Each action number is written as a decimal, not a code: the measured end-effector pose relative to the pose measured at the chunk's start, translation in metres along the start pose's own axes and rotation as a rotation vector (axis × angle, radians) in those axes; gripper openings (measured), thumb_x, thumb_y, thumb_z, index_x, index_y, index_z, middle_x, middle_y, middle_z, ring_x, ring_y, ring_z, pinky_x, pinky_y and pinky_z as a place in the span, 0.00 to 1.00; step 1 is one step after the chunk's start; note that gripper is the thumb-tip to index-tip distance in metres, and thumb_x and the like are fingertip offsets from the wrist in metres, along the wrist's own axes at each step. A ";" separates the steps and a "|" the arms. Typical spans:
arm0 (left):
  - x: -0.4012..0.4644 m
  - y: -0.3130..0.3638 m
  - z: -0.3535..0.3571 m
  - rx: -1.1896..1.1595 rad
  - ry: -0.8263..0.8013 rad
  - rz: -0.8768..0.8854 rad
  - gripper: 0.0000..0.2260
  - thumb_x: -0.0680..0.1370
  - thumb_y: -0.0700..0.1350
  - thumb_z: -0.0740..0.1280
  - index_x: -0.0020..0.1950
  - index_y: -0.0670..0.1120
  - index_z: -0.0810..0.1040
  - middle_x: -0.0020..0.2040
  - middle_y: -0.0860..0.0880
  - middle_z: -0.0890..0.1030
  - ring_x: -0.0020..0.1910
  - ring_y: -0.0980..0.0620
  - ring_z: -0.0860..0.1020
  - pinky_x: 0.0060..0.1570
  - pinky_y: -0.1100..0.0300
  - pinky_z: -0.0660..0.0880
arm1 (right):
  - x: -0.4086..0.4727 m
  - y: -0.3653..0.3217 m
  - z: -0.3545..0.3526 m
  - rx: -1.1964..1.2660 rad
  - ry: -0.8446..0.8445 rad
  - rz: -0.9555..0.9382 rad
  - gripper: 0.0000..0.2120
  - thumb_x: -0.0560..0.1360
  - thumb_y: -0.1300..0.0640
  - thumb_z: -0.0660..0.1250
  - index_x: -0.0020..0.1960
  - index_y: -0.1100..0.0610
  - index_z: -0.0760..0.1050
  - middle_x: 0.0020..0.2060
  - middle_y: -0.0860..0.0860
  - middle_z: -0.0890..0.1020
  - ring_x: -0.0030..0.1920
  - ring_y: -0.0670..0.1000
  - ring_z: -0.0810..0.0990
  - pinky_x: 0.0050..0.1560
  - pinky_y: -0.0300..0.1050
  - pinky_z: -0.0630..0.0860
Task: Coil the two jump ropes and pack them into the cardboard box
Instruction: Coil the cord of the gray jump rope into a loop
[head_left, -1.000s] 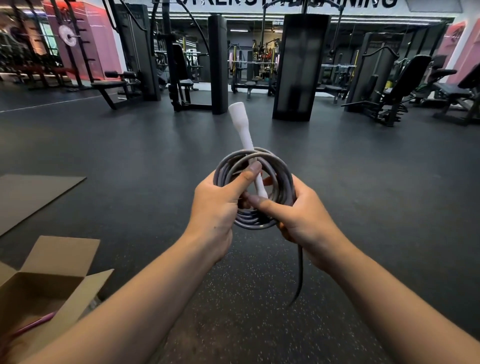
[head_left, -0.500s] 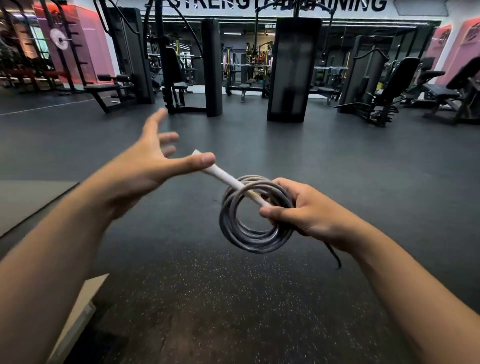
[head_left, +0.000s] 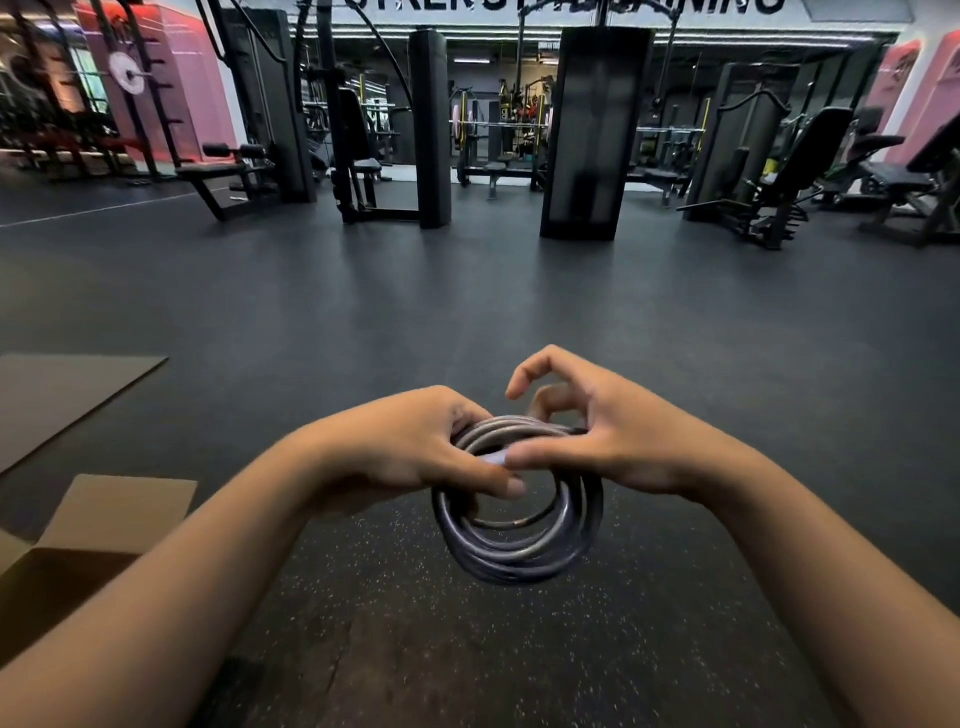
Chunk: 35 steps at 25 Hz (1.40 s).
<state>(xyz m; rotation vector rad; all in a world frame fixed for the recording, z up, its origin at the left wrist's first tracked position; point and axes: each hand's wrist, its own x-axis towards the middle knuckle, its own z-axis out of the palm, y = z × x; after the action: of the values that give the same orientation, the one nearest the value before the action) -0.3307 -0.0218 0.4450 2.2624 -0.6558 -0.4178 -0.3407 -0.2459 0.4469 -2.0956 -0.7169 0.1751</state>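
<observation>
A grey jump rope (head_left: 519, 540) hangs in a tight coil in front of me, above the dark gym floor. My left hand (head_left: 415, 452) grips the top left of the coil, its fingers curled round the strands. My right hand (head_left: 613, 436) holds the top right with thumb and lower fingers, while its index finger arches up free. A bit of the white handle (head_left: 493, 458) shows between my thumbs; the remainder of it is hidden. The open cardboard box (head_left: 104, 519) sits at lower left, partly behind my left forearm. The second rope is not visible.
A flat brown sheet (head_left: 62, 395) lies on the floor at left, beyond the box. Weight machines and benches (head_left: 592, 135) line the far side of the room. Open rubber floor (head_left: 467, 301) stretches between them and my hands.
My left hand, spread in the air half a second ago, has come back onto the coil. The white handle, which stuck out to the upper left, is now mostly hidden in my hands. The box is back in view.
</observation>
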 end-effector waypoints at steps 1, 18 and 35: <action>-0.002 0.000 -0.002 -0.077 0.007 0.020 0.14 0.75 0.48 0.77 0.52 0.40 0.82 0.37 0.46 0.81 0.36 0.53 0.82 0.43 0.56 0.80 | -0.002 -0.003 -0.004 0.039 0.072 -0.019 0.17 0.74 0.47 0.74 0.57 0.52 0.74 0.40 0.50 0.84 0.34 0.41 0.79 0.39 0.35 0.73; 0.025 0.029 0.042 -1.184 0.562 0.157 0.12 0.79 0.50 0.68 0.40 0.45 0.72 0.29 0.52 0.74 0.33 0.53 0.83 0.38 0.59 0.81 | 0.012 0.040 -0.001 0.579 0.631 -0.037 0.20 0.79 0.43 0.62 0.52 0.59 0.81 0.32 0.52 0.79 0.30 0.50 0.75 0.32 0.45 0.69; 0.027 0.019 0.062 -0.862 0.776 0.000 0.24 0.81 0.63 0.61 0.56 0.42 0.78 0.29 0.42 0.79 0.20 0.45 0.73 0.21 0.57 0.69 | 0.024 0.011 0.085 0.912 0.503 0.031 0.11 0.76 0.52 0.72 0.54 0.58 0.78 0.31 0.57 0.79 0.25 0.53 0.73 0.24 0.44 0.68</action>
<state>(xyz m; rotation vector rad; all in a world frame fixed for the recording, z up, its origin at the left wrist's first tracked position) -0.3443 -0.0830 0.4138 1.4087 -0.0285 0.1804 -0.3486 -0.1774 0.3914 -1.1940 -0.2146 -0.0197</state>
